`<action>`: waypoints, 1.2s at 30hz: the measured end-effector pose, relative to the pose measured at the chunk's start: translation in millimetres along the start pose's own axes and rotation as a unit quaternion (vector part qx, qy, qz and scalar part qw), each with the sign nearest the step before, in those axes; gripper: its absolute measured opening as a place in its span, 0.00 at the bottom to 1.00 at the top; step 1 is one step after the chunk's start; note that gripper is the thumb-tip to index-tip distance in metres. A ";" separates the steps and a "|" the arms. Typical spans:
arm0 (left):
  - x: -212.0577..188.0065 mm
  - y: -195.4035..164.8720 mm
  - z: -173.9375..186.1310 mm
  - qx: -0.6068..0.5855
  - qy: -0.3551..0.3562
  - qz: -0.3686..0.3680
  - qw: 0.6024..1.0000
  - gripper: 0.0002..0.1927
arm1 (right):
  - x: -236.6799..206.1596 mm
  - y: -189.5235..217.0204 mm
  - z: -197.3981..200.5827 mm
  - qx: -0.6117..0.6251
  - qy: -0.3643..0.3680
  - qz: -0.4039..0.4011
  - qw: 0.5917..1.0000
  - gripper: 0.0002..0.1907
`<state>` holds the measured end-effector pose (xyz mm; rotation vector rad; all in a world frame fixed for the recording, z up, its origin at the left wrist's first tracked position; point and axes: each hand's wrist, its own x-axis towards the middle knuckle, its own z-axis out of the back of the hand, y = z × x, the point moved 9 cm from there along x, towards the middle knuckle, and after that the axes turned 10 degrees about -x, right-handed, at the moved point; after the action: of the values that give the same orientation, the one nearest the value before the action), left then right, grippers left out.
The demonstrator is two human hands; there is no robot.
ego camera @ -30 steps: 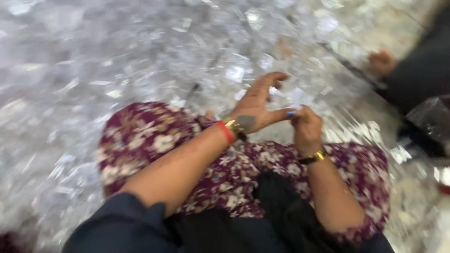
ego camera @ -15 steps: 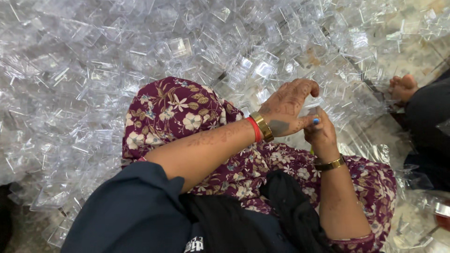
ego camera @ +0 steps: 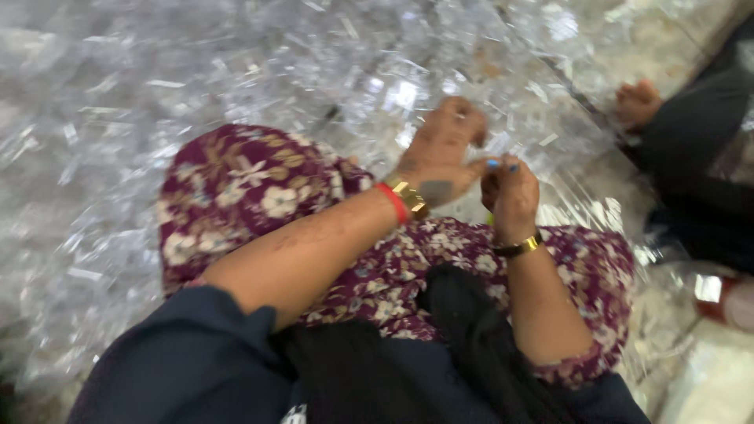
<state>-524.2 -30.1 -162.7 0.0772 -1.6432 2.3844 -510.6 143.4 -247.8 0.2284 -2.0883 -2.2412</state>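
Above a lap draped in maroon floral fabric (ego camera: 251, 188), the left hand (ego camera: 440, 153) and right hand (ego camera: 510, 196) meet fingertip to fingertip, both curled closed around something too small and blurred to identify. Beyond them, a heap of clear plastic pieces (ego camera: 196, 71) covers the floor, smeared by motion blur. At the right edge, another person's bare foot (ego camera: 638, 102) shows, their body cut off.

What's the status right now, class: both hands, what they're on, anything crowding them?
Left hand and right hand meet, fingertips together. Item between them too blurred to identify. Clear plastic pieces heaped all around; another person's foot nearby.
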 end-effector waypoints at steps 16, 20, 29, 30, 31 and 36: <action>-54.2 81.9 -83.7 0.262 0.345 0.180 0.883 0.31 | 8.5 3.7 51.4 0.177 -0.106 -0.129 0.970 0.22; -23.1 57.8 -60.1 0.283 0.230 0.127 0.923 0.26 | 6.6 9.4 52.6 0.103 -0.106 -0.113 0.982 0.13; -30.1 61.7 -31.4 0.342 0.234 0.254 0.874 0.44 | -10.4 29.1 29.3 -0.041 -0.082 -0.102 0.991 0.12; -25.1 52.1 -30.0 0.323 0.201 0.217 0.899 0.45 | -12.3 37.9 28.6 -0.083 -0.081 -0.055 0.992 0.12; -22.5 40.4 -27.1 0.302 0.168 0.178 0.921 0.47 | -15.8 46.0 27.7 -0.125 -0.082 -0.009 0.989 0.13; -36.5 -10.3 0.0 0.162 0.071 -0.005 0.984 0.37 | -30.0 44.7 14.6 -0.271 -0.068 0.055 0.959 0.21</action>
<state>-486.5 -32.9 -159.9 -0.0274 -1.1805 2.5613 -485.5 159.0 -200.5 -0.0776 -1.4038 -2.7035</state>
